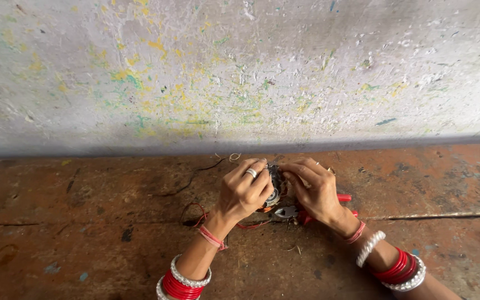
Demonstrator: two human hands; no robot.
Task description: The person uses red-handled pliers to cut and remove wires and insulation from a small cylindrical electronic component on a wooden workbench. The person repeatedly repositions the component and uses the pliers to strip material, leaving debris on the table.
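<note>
Hands meet right at the middle of the floor, both closed around a small dark round part (275, 186), something like a wound motor piece with a metallic face, held just above the ground between them. Left hand (244, 191) wraps it from one side, fingers curled over the top, a silver ring showing on one finger. Right hand (316, 189) presses in from the other side, fingertips pinching the upper edge, so the two hands sit together, clamped on that one piece. Just beneath it lie pliers (306, 211), metal nose pointing left, red handles poking out past the right wrist. Thin red wire (195, 211) loops on the floor beside the left wrist, and a dark wire (193, 180) trails away towards the wall. Both wrists carry red thread, and further up the forearms sit stacks of red and silvery bangles (181, 283). Worn floor (84, 222) all around, reddish-brown and stained. Behind rises a pale wall (240, 72), flecked with yellow and green paint.
</note>
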